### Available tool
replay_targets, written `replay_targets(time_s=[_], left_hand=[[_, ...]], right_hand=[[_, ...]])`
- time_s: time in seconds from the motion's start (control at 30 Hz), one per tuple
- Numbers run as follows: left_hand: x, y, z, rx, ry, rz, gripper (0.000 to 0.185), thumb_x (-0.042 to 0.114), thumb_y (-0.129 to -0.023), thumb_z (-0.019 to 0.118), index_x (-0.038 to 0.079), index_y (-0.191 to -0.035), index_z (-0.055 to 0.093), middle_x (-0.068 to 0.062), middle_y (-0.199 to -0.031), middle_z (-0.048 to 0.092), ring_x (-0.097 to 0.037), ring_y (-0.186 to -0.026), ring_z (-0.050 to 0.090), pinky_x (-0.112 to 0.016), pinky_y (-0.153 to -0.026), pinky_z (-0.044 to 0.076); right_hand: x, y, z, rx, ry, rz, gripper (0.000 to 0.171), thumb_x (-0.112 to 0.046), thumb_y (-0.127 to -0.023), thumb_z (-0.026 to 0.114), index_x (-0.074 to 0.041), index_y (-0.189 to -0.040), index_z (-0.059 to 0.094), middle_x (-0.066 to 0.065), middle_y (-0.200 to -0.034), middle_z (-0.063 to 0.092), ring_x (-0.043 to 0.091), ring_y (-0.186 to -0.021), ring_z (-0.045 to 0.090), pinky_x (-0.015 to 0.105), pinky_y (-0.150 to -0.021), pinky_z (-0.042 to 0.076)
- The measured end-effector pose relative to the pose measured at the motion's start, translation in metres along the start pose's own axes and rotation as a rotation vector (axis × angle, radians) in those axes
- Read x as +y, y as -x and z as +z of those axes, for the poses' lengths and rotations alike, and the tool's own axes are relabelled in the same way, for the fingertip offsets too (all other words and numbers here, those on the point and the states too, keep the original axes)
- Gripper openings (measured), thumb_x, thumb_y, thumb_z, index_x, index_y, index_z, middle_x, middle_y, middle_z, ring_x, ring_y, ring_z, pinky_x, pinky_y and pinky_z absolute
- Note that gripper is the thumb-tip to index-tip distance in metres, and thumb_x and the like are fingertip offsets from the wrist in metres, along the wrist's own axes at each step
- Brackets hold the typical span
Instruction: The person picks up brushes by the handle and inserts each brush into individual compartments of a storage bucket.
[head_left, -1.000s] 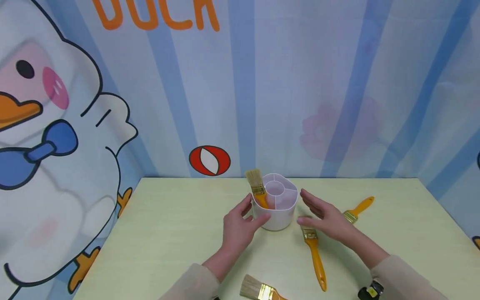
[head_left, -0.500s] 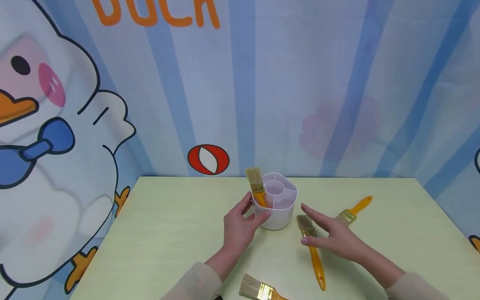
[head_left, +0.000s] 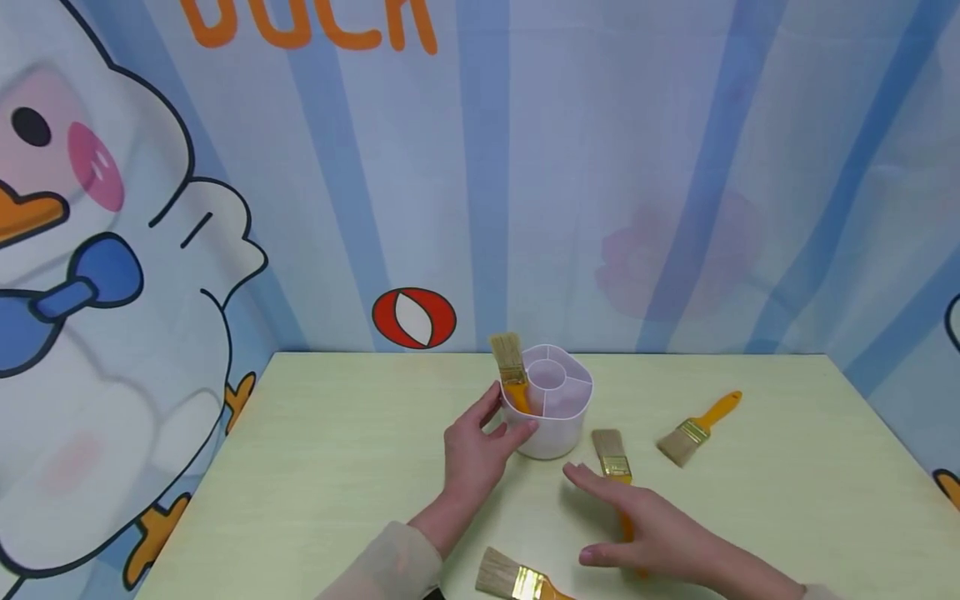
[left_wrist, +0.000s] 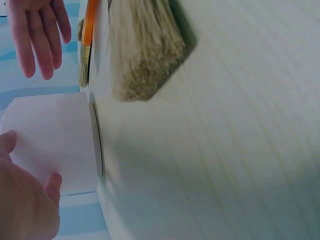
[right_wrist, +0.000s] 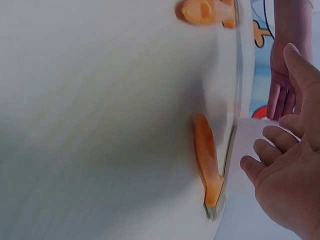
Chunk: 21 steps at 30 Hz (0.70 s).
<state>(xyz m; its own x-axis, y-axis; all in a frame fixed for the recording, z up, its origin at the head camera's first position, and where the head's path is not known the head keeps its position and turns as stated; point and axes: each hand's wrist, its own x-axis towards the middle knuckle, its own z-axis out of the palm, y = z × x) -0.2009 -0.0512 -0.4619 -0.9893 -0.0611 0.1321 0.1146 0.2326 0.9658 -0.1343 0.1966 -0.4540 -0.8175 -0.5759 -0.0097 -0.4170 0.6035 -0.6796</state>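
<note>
Compartmented cup [head_left: 555,437], white, upright on the desk [head_left: 337,433], with an orange-handled paintbrush [head_left: 513,375] standing bristles-up and tilted in its left compartment.
The left-hand grip [head_left: 474,450] holds the cup's left side, thumb against the front wall; the right-hand grip [head_left: 647,525] is empty, fingers extended and thumb apart, over the handle of a second paintbrush [head_left: 615,458] lying just right of the cup. A third paintbrush [head_left: 697,429] lies farther right, and a fourth paintbrush [head_left: 516,575], partly cut off, lies nearest the person.

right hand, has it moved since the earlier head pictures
Yes: the right hand has drawn back, farther from the far edge of the table.
</note>
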Motion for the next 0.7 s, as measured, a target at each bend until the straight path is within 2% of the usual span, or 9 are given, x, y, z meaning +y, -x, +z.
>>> replay_targets(time_s=[0.1,0.33,0.53,0.7], left_hand=[[-0.002,-0.001,0.0,0.003,0.013,0.011,0.074,0.026,-0.091,0.089,0.013,-0.156,0.056,-0.008,-0.154,0.061,-0.033,-0.141,0.059,-0.04,-0.1,0.06],[-0.006,-0.003,0.001,-0.001,0.051,0.021,0.074,0.025,-0.091,0.088,0.01,-0.156,0.056,-0.01,-0.155,0.06,-0.035,-0.142,0.058,-0.041,-0.101,0.059],[-0.007,-0.003,0.0,-0.01,0.079,0.001,0.074,0.023,-0.092,0.088,0.01,-0.157,0.054,-0.009,-0.156,0.059,-0.033,-0.144,0.056,-0.037,-0.101,0.059],[-0.007,-0.003,0.0,-0.013,0.08,-0.012,0.075,0.023,-0.092,0.088,0.014,-0.158,0.054,-0.007,-0.157,0.058,-0.032,-0.145,0.055,-0.035,-0.101,0.058]], right_hand=[[-0.002,0.003,0.01,-0.037,0.013,-0.05,0.091,-0.058,-0.092,0.078,-0.021,-0.166,0.042,0.003,-0.168,0.044,0.034,-0.153,0.044,0.042,-0.122,0.043],[-0.006,0.008,0.028,-0.177,0.049,-0.06,0.089,-0.068,-0.095,0.068,-0.027,-0.168,0.038,-0.003,-0.171,0.04,0.031,-0.157,0.038,0.052,-0.123,0.042],[-0.006,0.008,0.039,-0.234,0.159,-0.144,0.084,-0.069,-0.1,0.059,-0.021,-0.166,0.043,-0.001,-0.169,0.044,0.027,-0.155,0.042,0.047,-0.122,0.044],[-0.002,0.009,0.045,-0.235,0.233,-0.225,0.077,-0.066,-0.105,0.052,-0.017,-0.164,0.047,0.0,-0.167,0.046,0.023,-0.154,0.044,0.044,-0.121,0.045]])
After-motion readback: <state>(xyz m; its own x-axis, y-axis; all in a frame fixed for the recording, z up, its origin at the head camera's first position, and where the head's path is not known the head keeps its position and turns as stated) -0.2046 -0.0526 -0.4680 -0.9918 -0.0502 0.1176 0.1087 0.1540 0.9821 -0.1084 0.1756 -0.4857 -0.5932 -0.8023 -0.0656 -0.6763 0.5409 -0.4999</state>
